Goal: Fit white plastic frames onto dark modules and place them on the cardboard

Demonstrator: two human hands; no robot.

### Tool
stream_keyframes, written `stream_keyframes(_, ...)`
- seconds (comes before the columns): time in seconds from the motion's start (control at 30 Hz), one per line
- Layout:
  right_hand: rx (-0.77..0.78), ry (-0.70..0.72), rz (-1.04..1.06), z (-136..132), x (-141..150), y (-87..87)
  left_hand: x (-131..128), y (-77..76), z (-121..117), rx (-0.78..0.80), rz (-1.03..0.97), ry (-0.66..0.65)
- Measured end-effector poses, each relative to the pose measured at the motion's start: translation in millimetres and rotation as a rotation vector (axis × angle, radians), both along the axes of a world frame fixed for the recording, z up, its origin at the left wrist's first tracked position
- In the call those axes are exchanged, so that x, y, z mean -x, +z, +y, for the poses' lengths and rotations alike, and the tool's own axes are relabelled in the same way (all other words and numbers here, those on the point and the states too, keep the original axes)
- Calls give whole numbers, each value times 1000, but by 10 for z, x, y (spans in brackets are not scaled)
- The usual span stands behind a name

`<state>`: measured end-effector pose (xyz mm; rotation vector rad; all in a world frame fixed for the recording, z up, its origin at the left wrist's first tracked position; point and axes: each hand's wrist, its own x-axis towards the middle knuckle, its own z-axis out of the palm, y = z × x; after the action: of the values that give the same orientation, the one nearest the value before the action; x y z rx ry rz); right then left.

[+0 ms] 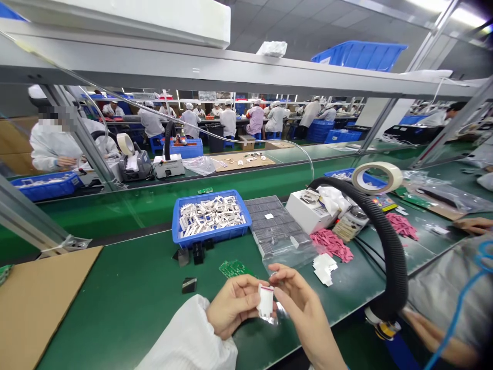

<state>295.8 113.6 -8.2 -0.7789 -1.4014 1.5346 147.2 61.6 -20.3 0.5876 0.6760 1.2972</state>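
My left hand (231, 304) and my right hand (304, 303) meet low in the middle of the view, both pinched on a small white plastic part (265, 300) with a red stripe at its top. A bit of clear film (278, 312) hangs under the part. Just beyond my hands a green circuit board (234, 267) lies on the green bench. Small black parts (189, 284) rest to its left. A blue bin (210, 216) of white parts stands further back.
A tray of grey cells in clear plastic (274, 226), pink pads (332, 244), white pads (324, 267) and a white box (308, 210) lie right of the bin. A black corrugated hose (389, 241) arches at right, with a tape roll (376, 177) behind. Cardboard (34, 298) lies left. A co-worker's hand (473, 224) is at right.
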Motion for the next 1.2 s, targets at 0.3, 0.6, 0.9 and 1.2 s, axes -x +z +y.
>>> stream_keyframes(0.3, -425, -189, -195, -78, -36, -116, 32, 10, 10, 36, -4, 17)
stream_keyframes(0.6, -878, -197, -401, -176, -90, -129, 13, 39, 13, 41, 72, 79)
stream_keyframes(0.9, -149, -149, -258, -101, -86, -290, -18, -13, 62, 5, 329, 225)
stream_keyframes(1.2, 50, -117, -165, -132, -38, -291, -17, -3, 53, 18, 374, 239)
